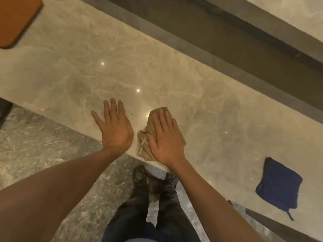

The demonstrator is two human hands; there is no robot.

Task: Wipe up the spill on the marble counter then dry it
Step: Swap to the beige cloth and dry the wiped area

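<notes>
The marble counter (pixel 122 70) runs diagonally across the view, beige with grey veins and small light glints. My right hand (pixel 165 137) lies flat, palm down, on a crumpled tan cloth (pixel 142 145) near the counter's front edge, pressing it to the stone. My left hand (pixel 113 126) rests flat on the bare counter just left of the cloth, fingers spread, holding nothing. No liquid is clearly visible on the stone around the cloth.
A folded dark blue cloth (pixel 279 184) with a hanging loop lies on the counter at the right. An orange-brown mat (pixel 15 20) sits at the far left corner. A dark recessed channel (pixel 227 35) runs behind the counter. My legs and shoes (pixel 139 177) stand on the speckled floor (pixel 35 145).
</notes>
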